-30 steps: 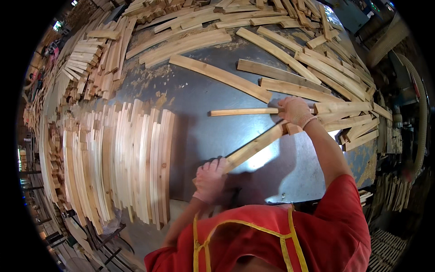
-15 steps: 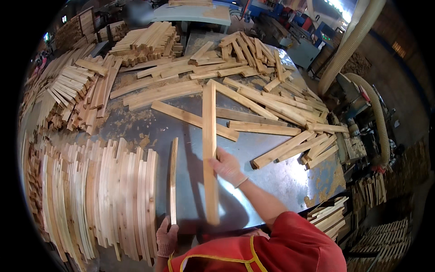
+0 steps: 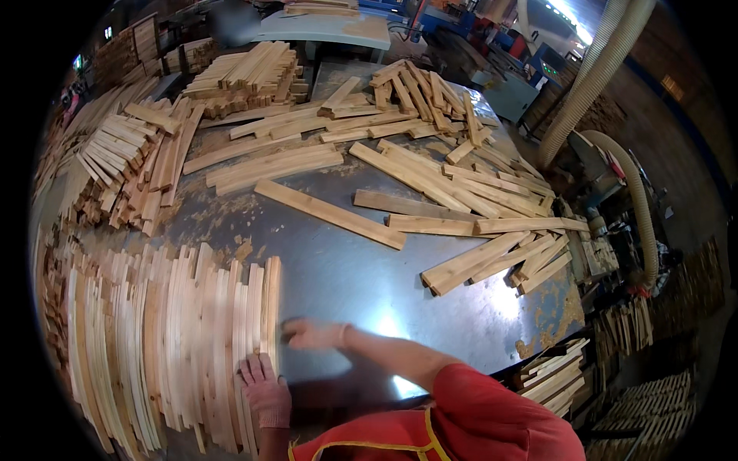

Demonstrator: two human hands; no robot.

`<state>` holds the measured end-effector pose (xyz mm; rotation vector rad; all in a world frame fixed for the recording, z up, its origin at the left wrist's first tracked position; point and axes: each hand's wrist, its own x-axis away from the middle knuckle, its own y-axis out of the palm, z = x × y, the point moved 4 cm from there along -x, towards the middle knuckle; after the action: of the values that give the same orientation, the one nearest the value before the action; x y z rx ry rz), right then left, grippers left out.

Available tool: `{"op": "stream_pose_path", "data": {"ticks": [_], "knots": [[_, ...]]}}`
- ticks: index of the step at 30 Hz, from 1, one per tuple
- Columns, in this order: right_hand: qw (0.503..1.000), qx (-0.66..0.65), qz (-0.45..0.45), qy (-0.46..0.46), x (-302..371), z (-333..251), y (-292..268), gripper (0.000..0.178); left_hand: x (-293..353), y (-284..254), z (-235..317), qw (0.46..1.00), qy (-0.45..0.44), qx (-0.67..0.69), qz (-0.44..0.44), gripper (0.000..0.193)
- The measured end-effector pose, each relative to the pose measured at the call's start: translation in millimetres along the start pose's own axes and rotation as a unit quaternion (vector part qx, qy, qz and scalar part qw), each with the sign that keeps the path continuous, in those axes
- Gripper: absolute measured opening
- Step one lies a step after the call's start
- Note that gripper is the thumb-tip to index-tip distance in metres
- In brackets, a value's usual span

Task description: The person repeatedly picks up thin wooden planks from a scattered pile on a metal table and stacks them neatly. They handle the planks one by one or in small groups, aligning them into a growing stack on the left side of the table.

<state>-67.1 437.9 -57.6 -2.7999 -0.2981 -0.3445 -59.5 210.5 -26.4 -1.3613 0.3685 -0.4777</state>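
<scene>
A row of upright-set pale wooden strips (image 3: 181, 330) fills the near left of the metal table (image 3: 346, 276). My left hand (image 3: 266, 390), in a knit glove, lies on the right end of this row near its front, with its fingers stretched over the strips. At the row's right edge stands a yellowish wooden strip (image 3: 271, 300). Just right of that strip is my right hand (image 3: 311, 335), also gloved and smeared by motion. Whether its fingertips touch the strip is unclear, and no piece shows in it.
Loose wooden strips (image 3: 438, 184) lie criss-crossed over the table's far and right parts. One single strip (image 3: 330, 213) lies slantwise mid-table. Stacks (image 3: 250, 69) rise at the back left. A ribbed hose (image 3: 638, 192) and machinery stand right; more strips (image 3: 553, 369) are stacked below the table's right edge.
The strips that my two hands held apart now stand at the row's right end. My right hand has moved left and let go; my left hand has come onto the row.
</scene>
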Motion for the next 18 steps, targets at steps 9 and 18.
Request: {"op": "stream_pose_path", "data": {"ticks": [9,18], "knots": [[0.782,0.469,0.357,0.202,65.6,57.8,-309.9,0.054,-5.9,3.2,-5.1,0.995,0.077,-0.044,0.051,0.072],[0.916,0.242,0.284,0.148,43.5,45.8,-204.0,0.061,0.3,3.6,-5.7,0.991,0.085,-0.071,0.070,0.068]]}}
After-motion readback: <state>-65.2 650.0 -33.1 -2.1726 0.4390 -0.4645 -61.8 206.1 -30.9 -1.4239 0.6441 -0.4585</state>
